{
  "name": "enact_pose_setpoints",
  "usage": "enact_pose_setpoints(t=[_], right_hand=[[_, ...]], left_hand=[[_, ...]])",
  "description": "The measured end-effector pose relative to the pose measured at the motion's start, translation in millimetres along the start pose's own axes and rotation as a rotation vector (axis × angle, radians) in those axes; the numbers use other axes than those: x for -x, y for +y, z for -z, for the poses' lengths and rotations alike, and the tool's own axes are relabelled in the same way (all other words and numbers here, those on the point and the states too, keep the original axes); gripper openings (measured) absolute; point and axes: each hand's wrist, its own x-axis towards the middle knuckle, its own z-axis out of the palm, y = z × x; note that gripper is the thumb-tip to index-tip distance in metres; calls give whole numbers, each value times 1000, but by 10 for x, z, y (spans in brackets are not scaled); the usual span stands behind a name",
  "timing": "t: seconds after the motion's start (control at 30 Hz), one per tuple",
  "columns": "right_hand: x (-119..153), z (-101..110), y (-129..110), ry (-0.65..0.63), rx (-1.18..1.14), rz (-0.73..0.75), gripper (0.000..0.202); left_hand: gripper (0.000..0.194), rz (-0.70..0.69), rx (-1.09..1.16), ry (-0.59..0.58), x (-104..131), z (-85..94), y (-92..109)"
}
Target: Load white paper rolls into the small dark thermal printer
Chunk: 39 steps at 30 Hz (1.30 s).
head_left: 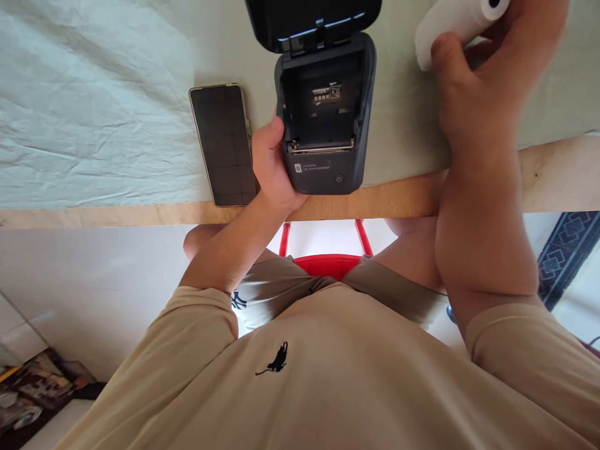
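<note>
A dark portable label printer [323, 169] is tilted up near the table's front edge, its black lid [314, 22] swung back. The paper bay lies bare, showing a small printed label inside and a metal bar across its front. My left hand [274, 165] wraps round the printer's left side, thumb on the edge. Up at the right, my right hand [487, 81] grips a white paper roll [450, 28] with a dark hole at its end. Some of the right fingers are hidden behind the roll.
A smartphone [222, 144] with a dark screen lies left of the printer. Pale green cloth [94, 106] covers the table, whose wooden edge [398, 197] runs along the front. Below it are my legs and a red stool [328, 265].
</note>
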Motion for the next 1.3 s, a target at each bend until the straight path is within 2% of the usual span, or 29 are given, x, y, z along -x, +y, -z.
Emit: enact_pose_setpoints(t=[0.2,0.27,0.33,0.4,0.43,0.53,0.63,0.7,0.77,0.87,0.97,1.1,1.17,1.3], right_hand=[[29,35,52,-123,201,58,42],[32,66,21,-95,249,78,49],[31,93,-49,4,306,96,51],[33,84,-149,51,332,136,45],[35,58,-203,26,328,166,41],[45,-98,-331,-217,286,255,40],[47,-283,-360,-446,296,239,57],[46,-359,-348,-544,333,196,47],[46,-391,-346,-588,377,167,31],[49,-404,-376,-570,429,139,37],[54,-433,-392,-500,494,91,42],[48,-477,-329,-402,575,10,38],[37,-470,-289,-384,564,-1,36],[28,-400,-247,-384,493,3,44]], left_hand=[[47,10,35,34,14,0,24],[49,10,35,42,15,0,26],[50,16,4,70,16,-4,28],[51,19,-37,104,19,-13,33],[52,18,-52,115,20,-18,36],[49,11,-34,90,19,-26,38],[44,-26,49,26,4,-3,17],[42,-52,97,3,-8,26,-5],[40,-66,134,-20,-12,50,-22],[38,-77,176,-60,7,56,-23],[35,-75,174,-65,34,38,-5],[37,-75,166,-52,36,27,7],[38,-72,155,-49,29,25,6],[38,-61,140,-44,26,9,9]])
